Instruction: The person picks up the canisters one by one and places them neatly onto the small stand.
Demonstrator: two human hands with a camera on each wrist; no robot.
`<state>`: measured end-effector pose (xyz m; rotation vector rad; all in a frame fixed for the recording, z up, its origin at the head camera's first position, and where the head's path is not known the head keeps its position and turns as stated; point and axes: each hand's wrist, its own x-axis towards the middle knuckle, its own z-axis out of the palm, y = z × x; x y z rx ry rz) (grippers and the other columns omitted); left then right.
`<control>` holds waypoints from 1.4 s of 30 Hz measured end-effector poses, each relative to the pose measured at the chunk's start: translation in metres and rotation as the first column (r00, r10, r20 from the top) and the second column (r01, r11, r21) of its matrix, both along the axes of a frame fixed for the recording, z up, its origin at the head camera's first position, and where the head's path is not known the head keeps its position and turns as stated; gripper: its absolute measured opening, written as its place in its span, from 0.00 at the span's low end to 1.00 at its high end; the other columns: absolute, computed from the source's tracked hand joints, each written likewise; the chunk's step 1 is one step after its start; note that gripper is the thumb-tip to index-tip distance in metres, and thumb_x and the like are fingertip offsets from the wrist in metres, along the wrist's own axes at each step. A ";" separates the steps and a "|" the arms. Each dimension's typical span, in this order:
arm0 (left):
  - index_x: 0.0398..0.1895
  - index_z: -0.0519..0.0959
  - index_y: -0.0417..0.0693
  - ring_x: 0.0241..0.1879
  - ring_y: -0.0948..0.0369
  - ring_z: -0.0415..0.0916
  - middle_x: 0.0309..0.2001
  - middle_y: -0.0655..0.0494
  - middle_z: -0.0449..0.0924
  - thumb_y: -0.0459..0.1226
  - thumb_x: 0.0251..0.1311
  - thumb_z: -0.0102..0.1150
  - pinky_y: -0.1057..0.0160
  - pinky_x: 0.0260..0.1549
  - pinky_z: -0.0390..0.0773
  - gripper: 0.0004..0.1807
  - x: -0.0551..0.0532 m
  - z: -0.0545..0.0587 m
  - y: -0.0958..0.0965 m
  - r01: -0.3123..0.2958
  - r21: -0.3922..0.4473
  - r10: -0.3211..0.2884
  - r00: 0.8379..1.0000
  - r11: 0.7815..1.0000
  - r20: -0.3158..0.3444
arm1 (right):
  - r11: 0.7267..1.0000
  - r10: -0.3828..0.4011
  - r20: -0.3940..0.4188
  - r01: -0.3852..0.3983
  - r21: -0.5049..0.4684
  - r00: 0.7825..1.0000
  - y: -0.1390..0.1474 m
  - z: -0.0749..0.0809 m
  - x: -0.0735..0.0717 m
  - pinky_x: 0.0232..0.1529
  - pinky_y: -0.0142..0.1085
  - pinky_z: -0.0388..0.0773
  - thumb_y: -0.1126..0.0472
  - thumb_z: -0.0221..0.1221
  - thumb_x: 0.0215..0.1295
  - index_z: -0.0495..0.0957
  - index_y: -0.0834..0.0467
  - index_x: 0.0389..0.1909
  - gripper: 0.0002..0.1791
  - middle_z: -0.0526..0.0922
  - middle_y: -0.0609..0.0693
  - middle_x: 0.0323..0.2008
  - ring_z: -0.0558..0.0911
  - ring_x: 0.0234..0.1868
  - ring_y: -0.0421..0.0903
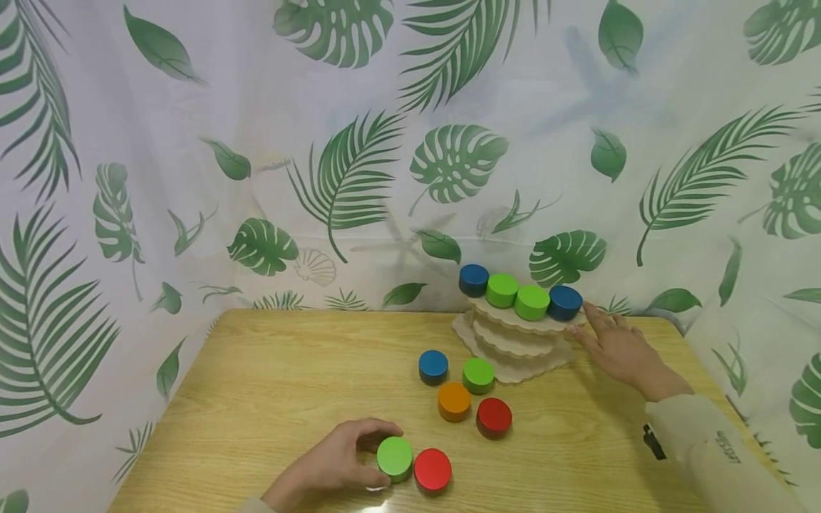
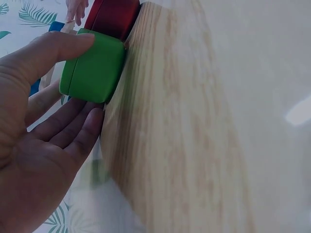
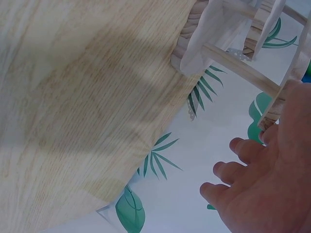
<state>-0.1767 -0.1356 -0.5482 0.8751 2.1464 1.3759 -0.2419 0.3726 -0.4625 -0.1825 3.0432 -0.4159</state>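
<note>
In the head view my left hand (image 1: 343,456) grips a light-green round tin (image 1: 394,456) on the table, thumb on one side and fingers on the other. The left wrist view shows the seam of a lid near one end of this green tin (image 2: 95,68). A red tin (image 1: 432,470) stands right beside it. My right hand (image 1: 625,353) rests with loosely extended fingers at the right edge of a tiered wooden stand (image 1: 513,349), fingertips by the end blue tin (image 1: 565,303). Two green tins (image 1: 517,296) and another blue tin (image 1: 474,280) complete the row on its top tier.
Between the hand and the stand, a blue tin (image 1: 433,367), a green tin (image 1: 478,375), an orange tin (image 1: 454,401) and a dark red tin (image 1: 494,417) stand on the wooden table (image 1: 288,370). A leaf-patterned curtain (image 1: 359,271) rises behind the table's back edge.
</note>
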 end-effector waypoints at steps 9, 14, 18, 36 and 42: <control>0.67 0.79 0.50 0.57 0.67 0.80 0.61 0.59 0.84 0.43 0.56 0.79 0.68 0.63 0.77 0.34 0.000 0.000 -0.001 -0.010 -0.019 0.010 1.000 1.000 0.011 | 1.000 0.007 -0.010 -0.007 0.012 1.000 -0.001 0.000 0.001 0.66 0.82 0.54 0.36 0.34 0.86 0.44 0.71 0.83 0.45 0.56 0.81 0.76 0.53 0.73 0.87; 0.67 0.79 0.48 0.57 0.66 0.80 0.60 0.57 0.84 0.41 0.57 0.78 0.69 0.62 0.77 0.33 0.001 0.001 0.000 -0.019 0.003 0.018 0.999 1.000 0.051 | 1.000 0.005 -0.009 -0.005 0.010 1.000 -0.002 0.002 0.002 0.66 0.82 0.54 0.36 0.34 0.86 0.44 0.71 0.82 0.46 0.56 0.81 0.76 0.53 0.73 0.87; 0.66 0.79 0.47 0.56 0.64 0.81 0.59 0.54 0.85 0.39 0.58 0.77 0.69 0.60 0.80 0.32 -0.001 0.003 0.001 -0.035 0.042 0.032 0.997 0.998 0.071 | 1.000 0.005 -0.011 -0.004 0.008 1.000 -0.004 0.003 0.002 0.68 0.81 0.52 0.36 0.34 0.86 0.44 0.71 0.83 0.46 0.55 0.81 0.76 0.52 0.74 0.87; 0.65 0.80 0.53 0.50 0.64 0.82 0.54 0.59 0.87 0.43 0.59 0.77 0.62 0.47 0.86 0.30 -0.033 0.044 0.031 -0.164 0.075 0.170 0.981 0.984 -0.093 | 0.999 -0.003 -0.032 0.005 0.037 0.999 -0.001 0.000 0.002 0.71 0.78 0.51 0.35 0.34 0.85 0.48 0.71 0.82 0.46 0.53 0.81 0.77 0.51 0.74 0.86; 0.64 0.80 0.52 0.48 0.61 0.83 0.59 0.54 0.84 0.44 0.58 0.77 0.65 0.44 0.86 0.30 -0.045 0.052 0.054 -0.199 0.045 0.203 0.973 0.979 -0.110 | 0.999 0.002 -0.037 0.000 0.039 0.999 0.000 -0.001 0.000 0.71 0.78 0.50 0.35 0.34 0.85 0.48 0.70 0.82 0.46 0.53 0.81 0.77 0.50 0.74 0.86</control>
